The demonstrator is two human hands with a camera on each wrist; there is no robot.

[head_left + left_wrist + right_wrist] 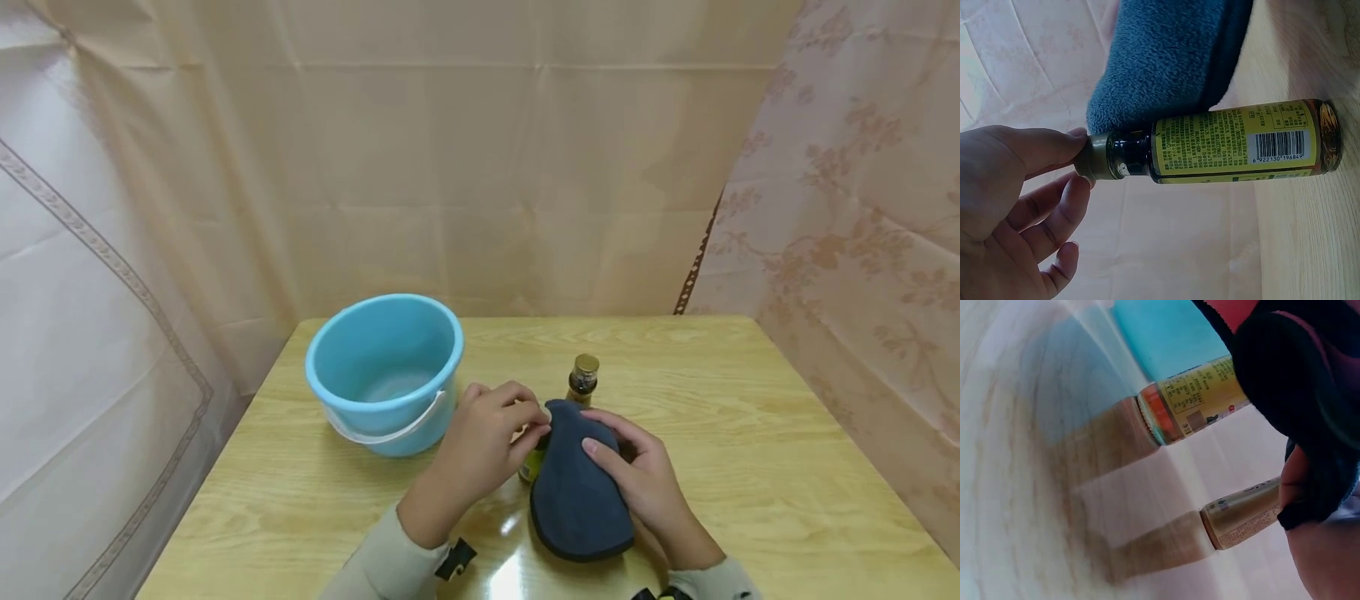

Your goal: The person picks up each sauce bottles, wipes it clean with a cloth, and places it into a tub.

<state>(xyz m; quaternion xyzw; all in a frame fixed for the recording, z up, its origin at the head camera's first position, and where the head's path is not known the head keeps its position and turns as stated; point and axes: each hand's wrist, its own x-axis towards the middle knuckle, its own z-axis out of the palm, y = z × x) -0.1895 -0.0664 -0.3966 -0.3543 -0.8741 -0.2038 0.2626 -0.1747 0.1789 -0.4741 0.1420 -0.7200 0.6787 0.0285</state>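
Note:
My left hand pinches the cap of a dark bottle with a yellow label between thumb and fingers. That bottle stands upright on the table, mostly hidden in the head view. My right hand grips a dark blue, teardrop-shaped terry pad, thumb across its face. In the left wrist view the pad lies against the bottle's neck and shoulder. Just behind the pad stands a second bottle with a gold cap; its lower part shows in the right wrist view.
A light blue bucket with a white handle stands to the left of the bottles. The wooden table has a glossy surface. Beige cloth hangs behind it, with patterned cloth on the right.

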